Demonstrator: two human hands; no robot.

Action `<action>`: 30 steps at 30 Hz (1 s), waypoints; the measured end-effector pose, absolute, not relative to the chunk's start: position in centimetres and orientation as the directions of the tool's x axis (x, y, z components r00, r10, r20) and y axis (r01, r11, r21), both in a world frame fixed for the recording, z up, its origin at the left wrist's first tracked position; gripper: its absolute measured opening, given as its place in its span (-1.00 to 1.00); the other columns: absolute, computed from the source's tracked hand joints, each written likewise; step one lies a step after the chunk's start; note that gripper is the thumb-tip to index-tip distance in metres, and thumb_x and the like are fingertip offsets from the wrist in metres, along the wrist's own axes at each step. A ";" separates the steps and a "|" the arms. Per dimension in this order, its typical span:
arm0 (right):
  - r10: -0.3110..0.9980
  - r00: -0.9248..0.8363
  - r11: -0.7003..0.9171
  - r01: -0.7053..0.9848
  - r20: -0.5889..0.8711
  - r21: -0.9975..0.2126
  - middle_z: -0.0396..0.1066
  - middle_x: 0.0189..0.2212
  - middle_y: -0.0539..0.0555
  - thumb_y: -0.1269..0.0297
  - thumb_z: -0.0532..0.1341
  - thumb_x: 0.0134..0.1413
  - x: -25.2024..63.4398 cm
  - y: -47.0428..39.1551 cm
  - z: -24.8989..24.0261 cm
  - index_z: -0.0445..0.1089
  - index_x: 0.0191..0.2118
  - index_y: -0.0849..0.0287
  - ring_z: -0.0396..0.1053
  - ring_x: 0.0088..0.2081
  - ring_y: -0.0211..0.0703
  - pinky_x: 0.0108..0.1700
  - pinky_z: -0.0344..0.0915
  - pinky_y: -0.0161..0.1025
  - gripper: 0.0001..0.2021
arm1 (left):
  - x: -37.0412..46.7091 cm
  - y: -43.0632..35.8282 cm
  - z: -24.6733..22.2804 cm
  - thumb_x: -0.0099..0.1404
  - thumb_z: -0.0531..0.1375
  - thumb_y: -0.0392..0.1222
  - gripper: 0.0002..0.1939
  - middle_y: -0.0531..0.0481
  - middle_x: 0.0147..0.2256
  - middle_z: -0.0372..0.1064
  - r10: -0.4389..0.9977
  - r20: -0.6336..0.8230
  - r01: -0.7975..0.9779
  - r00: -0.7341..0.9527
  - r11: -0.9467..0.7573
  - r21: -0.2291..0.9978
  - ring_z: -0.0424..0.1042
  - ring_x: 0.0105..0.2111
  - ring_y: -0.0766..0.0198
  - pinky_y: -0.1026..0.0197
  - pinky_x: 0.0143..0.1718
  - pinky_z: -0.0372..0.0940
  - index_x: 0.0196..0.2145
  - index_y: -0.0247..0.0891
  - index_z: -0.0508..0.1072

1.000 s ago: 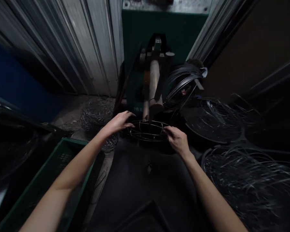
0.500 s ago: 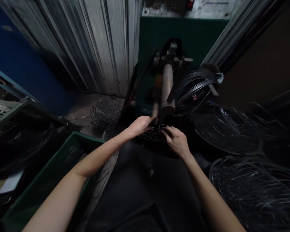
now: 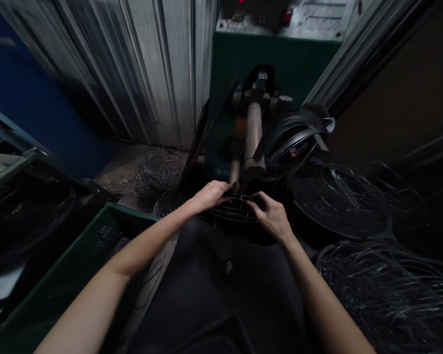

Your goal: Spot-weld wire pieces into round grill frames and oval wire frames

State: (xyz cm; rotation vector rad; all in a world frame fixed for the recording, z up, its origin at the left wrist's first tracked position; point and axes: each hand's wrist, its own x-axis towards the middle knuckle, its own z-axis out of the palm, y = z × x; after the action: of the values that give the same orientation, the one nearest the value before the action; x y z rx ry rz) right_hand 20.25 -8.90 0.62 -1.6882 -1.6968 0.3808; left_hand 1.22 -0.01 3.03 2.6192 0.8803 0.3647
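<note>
A round wire frame lies level beneath the arms of a green machine. My left hand pinches its far left side, close to the tip of the machine's lower rod. On the right side, my right hand has thumb and fingers closed on the same wire frame. The thick metal cylinder of the machine ends just above and between both hands. Dark shadow hides much of the frame's lower part.
A green crate stands at the left, with tangled wire on the floor behind it. Wire coils hang right of the machine. Tubs of wire pieces and loose wires fill the right side.
The view has shifted slightly, so the machine sits a little lower and more of its panel shows, with a red light. Both hands keep hold of the wire frame.
</note>
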 end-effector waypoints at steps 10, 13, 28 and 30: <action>0.951 0.082 0.125 0.780 0.298 -0.614 0.44 -0.36 0.07 0.04 0.12 0.08 20.5 -8.6 0.0 0.38 -0.33 0.10 0.38 -0.31 -0.10 -0.25 0.25 -0.21 -0.75 | 1.0 0.0 2.4 0.17 0.23 -0.28 -0.71 -0.13 -0.20 0.46 0.627 0.147 0.496 0.765 -0.718 0.488 0.44 -0.18 0.21 0.33 -0.20 0.25 -0.12 -0.38 0.43; 0.953 0.083 0.122 0.775 0.292 -0.620 0.44 -0.37 0.07 0.02 0.12 0.07 20.5 -8.7 -0.1 0.38 -0.33 0.09 0.37 -0.33 -0.10 -0.26 0.25 -0.21 -0.74 | 0.9 -0.2 2.4 0.18 0.23 -0.25 -0.73 -0.11 -0.24 0.47 0.635 0.141 0.498 0.759 -0.707 0.503 0.45 -0.24 0.24 0.35 -0.27 0.24 -0.15 -0.38 0.43; 0.956 0.077 0.129 0.758 0.285 -0.640 0.43 -0.37 0.08 -0.01 0.12 0.05 20.5 -6.8 0.1 0.38 -0.32 0.10 0.36 -0.34 -0.10 -0.28 0.24 -0.21 -0.71 | 0.8 0.9 3.4 0.18 0.23 -0.27 -0.79 -0.09 -0.28 0.47 0.651 0.131 0.509 0.748 -0.689 0.516 0.43 -0.28 0.27 0.37 -0.33 0.16 -0.20 -0.38 0.45; 0.957 0.075 0.129 0.755 0.280 -0.643 0.43 -0.37 0.08 -0.01 0.12 0.05 20.6 -6.6 0.0 0.38 -0.32 0.11 0.36 -0.34 -0.10 -0.29 0.24 -0.22 -0.71 | 0.9 1.1 3.4 0.17 0.23 -0.28 -0.80 -0.09 -0.30 0.47 0.645 0.140 0.501 0.751 -0.695 0.516 0.43 -0.30 0.28 0.38 -0.34 0.15 -0.22 -0.38 0.45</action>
State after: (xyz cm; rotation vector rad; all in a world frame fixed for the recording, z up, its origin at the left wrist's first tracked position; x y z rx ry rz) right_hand 20.57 -6.60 0.04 -1.6680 -1.7209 0.3731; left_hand 0.88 1.10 3.38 2.4958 0.8687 0.4319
